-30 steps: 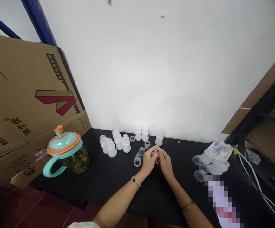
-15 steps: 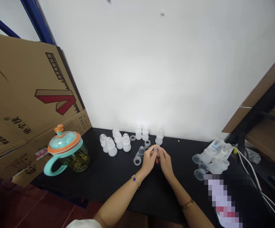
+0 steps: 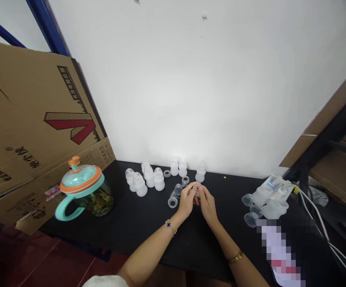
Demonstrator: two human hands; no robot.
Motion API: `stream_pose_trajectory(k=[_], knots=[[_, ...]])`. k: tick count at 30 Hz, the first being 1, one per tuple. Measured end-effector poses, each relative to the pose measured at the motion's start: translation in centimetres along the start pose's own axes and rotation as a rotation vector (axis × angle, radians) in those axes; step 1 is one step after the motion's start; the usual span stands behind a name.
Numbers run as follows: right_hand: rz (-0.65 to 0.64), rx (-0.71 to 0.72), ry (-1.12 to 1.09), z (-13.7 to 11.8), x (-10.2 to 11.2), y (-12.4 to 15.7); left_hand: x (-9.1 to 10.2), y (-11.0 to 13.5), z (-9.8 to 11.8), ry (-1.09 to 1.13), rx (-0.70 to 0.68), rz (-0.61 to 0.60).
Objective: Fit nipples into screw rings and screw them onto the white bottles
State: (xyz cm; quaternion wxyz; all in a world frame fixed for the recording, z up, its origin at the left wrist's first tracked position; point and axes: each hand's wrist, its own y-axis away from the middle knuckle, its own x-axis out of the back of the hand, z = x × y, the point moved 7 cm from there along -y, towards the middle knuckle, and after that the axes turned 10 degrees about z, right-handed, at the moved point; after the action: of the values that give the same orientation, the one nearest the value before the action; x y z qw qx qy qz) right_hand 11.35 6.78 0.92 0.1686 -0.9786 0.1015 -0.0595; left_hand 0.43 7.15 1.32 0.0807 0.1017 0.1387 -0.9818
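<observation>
My left hand (image 3: pixel 186 201) and my right hand (image 3: pixel 207 204) meet over the black table (image 3: pixel 137 227), fingers pinched together on a small clear plastic ring-like part (image 3: pixel 196 189) held between them. Just left of my hands lie clear plastic caps (image 3: pixel 173 203) and rings (image 3: pixel 185 180). Behind them stand several small white plastic bottles (image 3: pixel 159 181) near the wall, with one more bottle (image 3: pixel 200 172) right behind my hands.
A glass jug with a teal and orange lid (image 3: pixel 81 190) stands at the table's left. A large cardboard sheet (image 3: pixel 32 131) leans behind it. At the right lie clear cups and bagged bottles (image 3: pixel 265 199), white cables (image 3: pixel 316 223) and a dark shelf frame (image 3: pixel 325 139).
Both hands stay together on the small part, drifting slightly up and away; the fingers shift a little around it. Nothing else on the table moved.
</observation>
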Motion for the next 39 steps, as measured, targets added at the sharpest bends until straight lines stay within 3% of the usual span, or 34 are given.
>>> stream_pose_trajectory(k=[39], knots=[[0.017, 0.004, 0.014, -0.34, 0.17, -0.01, -0.51, 0.29, 0.49, -0.049, -0.02, -0.048]])
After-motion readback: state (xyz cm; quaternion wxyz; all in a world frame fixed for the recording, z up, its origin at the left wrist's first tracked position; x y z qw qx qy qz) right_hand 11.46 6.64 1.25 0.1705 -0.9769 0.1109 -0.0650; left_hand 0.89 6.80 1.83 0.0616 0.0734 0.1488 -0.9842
